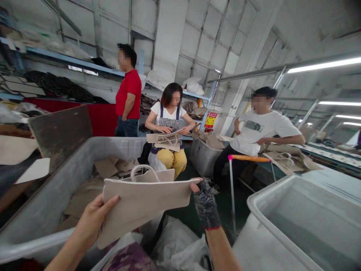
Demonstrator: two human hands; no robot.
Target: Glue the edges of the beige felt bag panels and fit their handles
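A flat beige bag piece (146, 199) with a pale looped handle (144, 168) behind its top edge is held up between my two hands. My bare left hand (94, 216) grips its left edge, thumb on the near face and fingers partly hidden behind. At the upper right corner, my right hand (205, 201), in a dark grey fingerless glove with a red cuff, pinches the piece with thumb and fingers. Beyond it, a large grey bin (118, 143) holds several similar beige pieces (105, 167).
A seated person (169, 124) handles beige bag pieces; a person in red (128, 94) and one in white (258, 128) are farther back. A pale bin (282, 226) stands at right, beside a metal frame with an orange bar (249, 159). Plastic bags (180, 244) lie below.
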